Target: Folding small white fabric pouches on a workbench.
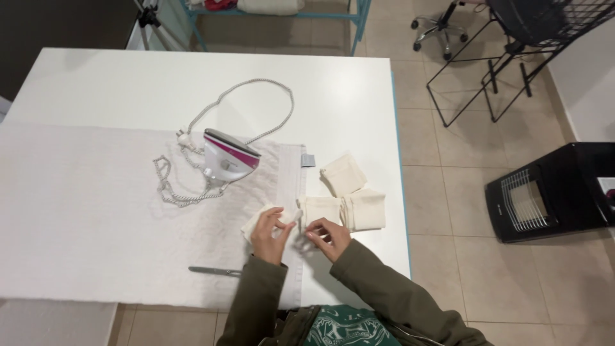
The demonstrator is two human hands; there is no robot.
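A small cream cloth piece [261, 220] lies near the table's front edge, at about 6 o'clock on the white table [333, 83], resting on the right end of a white towel [83, 211] spread across the tabletop. The left hand [269, 237] is on this cloth, fingers curled with thumb and fingertips pinched on its right edge, which lifts slightly off the towel. The right hand [330, 236] sits just beside it at 3 o'clock, fingers bent inward and loosely curled; its fingertips meet the lower left corner of a folded cream cloth [318, 210], though whether they actually grip it cannot be told from here.

Touching that folded cloth at its 3 o'clock is a second folded cream cloth [366, 209], and at 12 o'clock from the pair lies a third folded cream cloth [343, 174], turned at an angle (all three rest on the bare table just off the towel's edge). A small grey tag [309, 159] sticks out from the towel's right hem.

At 11 o'clock from the hands a white and magenta iron [227, 157] stands on the towel, its braided white cord [256, 106] looping up across the table and back in coils at the iron's 8 o'clock. At 8 o'clock from the left hand a slim metal tool [214, 271], probably scissors, lies flat on the towel.

Beyond the table, at 3 o'clock, a black heater [551, 192] stands on the tiled floor [461, 256], with a black wire rack [512, 57] at 1 o'clock.
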